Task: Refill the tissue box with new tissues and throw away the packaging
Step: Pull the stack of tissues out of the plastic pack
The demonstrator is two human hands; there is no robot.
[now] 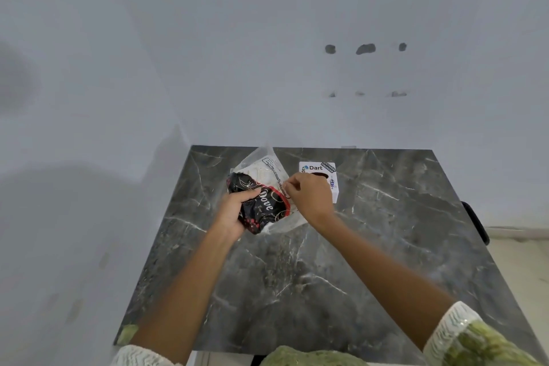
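Note:
A plastic tissue pack (264, 187), black and red at its near end and clear at its far end, is held above the dark marble table (386, 246). White tissues show through the clear part. My left hand (237, 208) grips the pack's black end from the left. My right hand (309, 196) pinches the pack's right edge with fingertips. Behind my right hand stands a white cube tissue box (326, 171) with stickers on top; my hand hides part of its opening and front.
The table stands against a pale wall at its far edge. A dark chair back (476, 221) sticks out past the table's right edge. Pale floor shows at the right.

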